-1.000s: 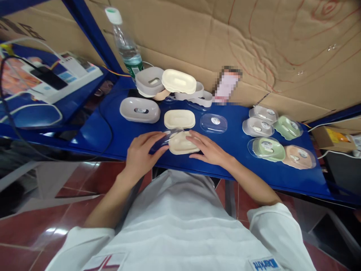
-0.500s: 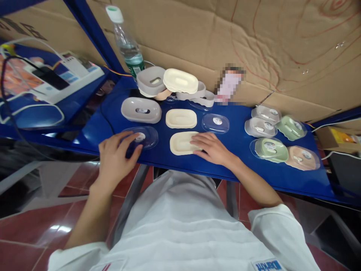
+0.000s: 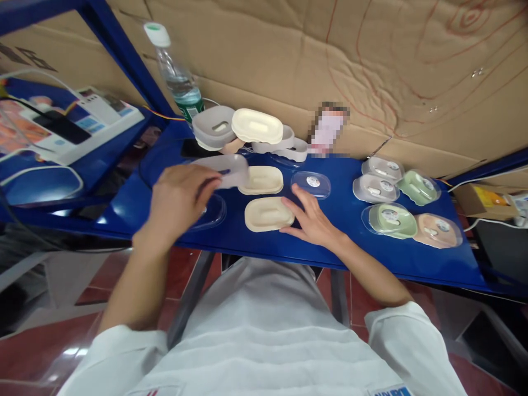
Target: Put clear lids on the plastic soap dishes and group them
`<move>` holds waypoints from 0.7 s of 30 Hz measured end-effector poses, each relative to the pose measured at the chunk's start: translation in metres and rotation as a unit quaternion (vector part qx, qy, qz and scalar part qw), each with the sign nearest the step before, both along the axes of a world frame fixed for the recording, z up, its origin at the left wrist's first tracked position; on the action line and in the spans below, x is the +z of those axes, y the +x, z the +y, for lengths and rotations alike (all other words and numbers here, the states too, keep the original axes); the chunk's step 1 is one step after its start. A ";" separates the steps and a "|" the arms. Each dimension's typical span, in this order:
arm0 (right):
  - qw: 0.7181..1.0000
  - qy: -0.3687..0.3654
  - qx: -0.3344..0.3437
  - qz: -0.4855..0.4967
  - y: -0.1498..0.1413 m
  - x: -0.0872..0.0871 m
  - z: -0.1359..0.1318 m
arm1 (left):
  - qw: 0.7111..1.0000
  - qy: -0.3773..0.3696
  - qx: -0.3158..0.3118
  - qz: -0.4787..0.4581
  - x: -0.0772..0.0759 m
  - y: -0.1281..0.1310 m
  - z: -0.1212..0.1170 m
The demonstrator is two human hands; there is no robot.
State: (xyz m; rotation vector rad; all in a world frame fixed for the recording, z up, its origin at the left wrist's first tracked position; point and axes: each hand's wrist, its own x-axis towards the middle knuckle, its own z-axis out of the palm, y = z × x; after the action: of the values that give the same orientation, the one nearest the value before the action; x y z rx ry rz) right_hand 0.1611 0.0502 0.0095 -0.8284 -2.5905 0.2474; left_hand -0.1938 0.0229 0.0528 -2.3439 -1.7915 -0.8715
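A grey oval soap dish [image 3: 236,169] is held up off the table in my left hand [image 3: 175,201], its thumb and fingers closed on the dish's left side. Below that hand lies a clear lid [image 3: 215,214], partly covered by it. My right hand [image 3: 314,220] has its fingers apart at the right end of a cream soap dish [image 3: 264,215]; whether they touch it I cannot tell. Behind that dish is a second cream one [image 3: 268,180], its left corner overlapped in view by the grey dish. Another clear lid [image 3: 312,184] with a white label rests just beyond my right fingertips.
Several lidded soap dishes [image 3: 396,221] in grey, green and peach stand on the right of the blue table [image 3: 330,242]. At the back are a pile of grey and cream dishes [image 3: 256,125], a water bottle [image 3: 181,88] and a cardboard wall [image 3: 264,60]. A power strip [image 3: 107,124] is at left.
My left hand has taken hold of the grey soap dish and lifted it to the right. My right hand has shifted back off the front cream dish, its fingers spreading.
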 end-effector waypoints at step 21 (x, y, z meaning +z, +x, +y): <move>0.996 -0.066 0.058 0.011 0.016 0.007 0.015 | 0.985 -0.064 -0.157 -0.025 -0.058 0.080 -0.031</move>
State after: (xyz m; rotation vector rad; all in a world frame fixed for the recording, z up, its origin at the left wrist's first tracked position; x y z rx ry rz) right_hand 0.1770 0.0649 0.0164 -0.7153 -2.6274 0.4635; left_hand -0.1135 -0.0084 -0.0054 -2.7622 -1.5628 -0.8768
